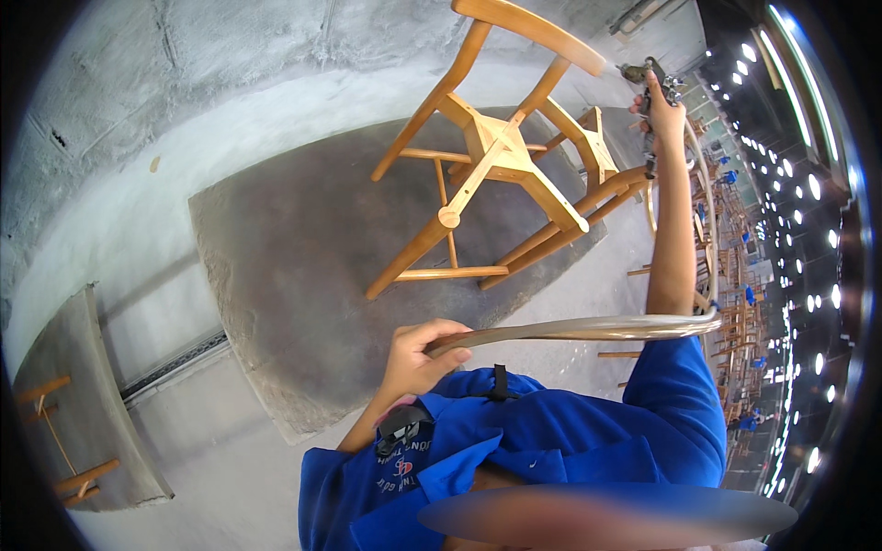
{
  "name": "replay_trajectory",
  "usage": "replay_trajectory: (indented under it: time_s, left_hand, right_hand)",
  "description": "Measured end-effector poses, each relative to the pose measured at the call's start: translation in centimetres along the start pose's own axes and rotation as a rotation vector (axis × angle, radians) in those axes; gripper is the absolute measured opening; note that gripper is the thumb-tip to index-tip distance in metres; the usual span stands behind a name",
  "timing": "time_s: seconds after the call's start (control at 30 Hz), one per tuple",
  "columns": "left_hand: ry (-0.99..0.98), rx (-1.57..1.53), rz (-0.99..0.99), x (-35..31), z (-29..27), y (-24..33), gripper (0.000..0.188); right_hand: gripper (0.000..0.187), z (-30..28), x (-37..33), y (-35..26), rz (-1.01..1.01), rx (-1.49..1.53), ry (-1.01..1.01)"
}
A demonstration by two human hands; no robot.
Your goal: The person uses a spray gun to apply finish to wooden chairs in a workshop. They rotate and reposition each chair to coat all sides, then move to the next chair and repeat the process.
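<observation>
Below the left hand (421, 358), white shirt lettering (410, 450)

The single view looks down from the wearer's head through a wide fisheye lens, its rim dark and bending straight lines. The blue shirt (560, 422) fills the lower edge at close range; beyond lie the left hand (418, 360), the right hand (663, 115) and the tabletop (303, 266), seen obliquely from above past its far edge to the pale wall (239, 50).
</observation>
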State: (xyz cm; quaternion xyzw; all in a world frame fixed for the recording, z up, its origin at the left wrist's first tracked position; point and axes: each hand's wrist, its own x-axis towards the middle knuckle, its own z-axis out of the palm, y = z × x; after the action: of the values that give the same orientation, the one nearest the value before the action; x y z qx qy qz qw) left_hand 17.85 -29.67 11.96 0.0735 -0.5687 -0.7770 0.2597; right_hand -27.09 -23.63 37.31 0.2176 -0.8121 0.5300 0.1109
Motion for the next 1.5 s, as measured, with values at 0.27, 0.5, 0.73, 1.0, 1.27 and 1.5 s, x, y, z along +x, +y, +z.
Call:
replay_trajectory:
  time_s: [0.27, 0.5, 0.73, 1.0, 1.27, 1.5]
  left_hand:
    - [-0.085, -0.087, -0.123, 1.2, 3.0, -0.6, 0.033]
    - [-0.030, -0.119, -0.120, 0.9, 5.8, -0.9, 0.024]
    - [-0.010, -0.222, -0.095, -0.3, 7.3, -2.0, 0.028]
    - [-0.278, -0.168, -0.269, -4.1, 9.3, -4.2, 0.037]
    - [-0.252, -0.053, -0.455, -10.9, 15.0, -4.5, 0.034]
    - [-0.006, 0.106, -0.551, -19.9, 17.9, -3.5, 0.032]
  right_hand:
    - [0.044, -5.1, 10.2, -0.7, -0.076, -0.286, -0.078]
    - [0.029, 1.7, 5.5, -9.1, -0.068, 0.165, -0.445]
    - [0.032, -0.6, -9.2, -8.2, -0.164, 0.242, -0.643]
    - [0.033, -13.0, -19.9, 6.0, -0.153, -0.394, -0.365]
    - [0.042, -18.8, -29.6, 20.8, -0.298, -0.619, -0.550]
    - [0.043, -17.0, -39.9, 29.2, 0.165, -0.496, -0.836]
